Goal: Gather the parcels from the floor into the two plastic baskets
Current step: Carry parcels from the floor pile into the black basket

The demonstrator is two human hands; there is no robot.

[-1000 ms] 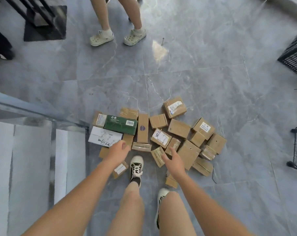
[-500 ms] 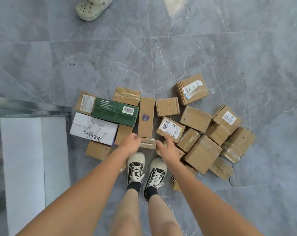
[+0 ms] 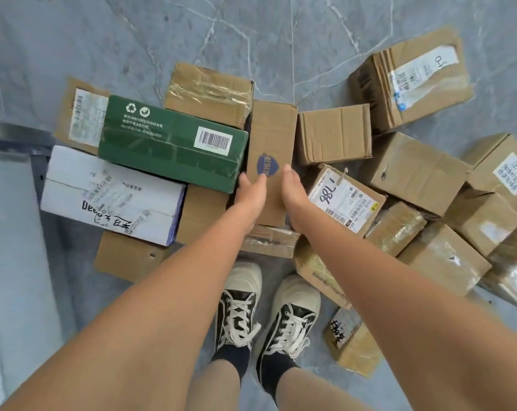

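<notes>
Several cardboard parcels lie in a heap on the grey marble floor just ahead of my shoes. In the middle is a long narrow brown parcel with a blue shield mark. My left hand grips its left edge and my right hand grips its right edge, thumbs on top and fingers hidden down the sides. A green parcel lies against it on the left, a parcel with a white "186" label on the right. No basket is in view.
A white parcel lies at the left beside a metal-edged pale panel. More brown parcels, one large labelled parcel among them, spread to the right. My two shoes stand close below the heap. Bare floor lies beyond it.
The camera has dropped much closer to the heap. Both hands moved forward from the small taped parcel at the near edge onto the long brown parcel and took hold of its sides.
</notes>
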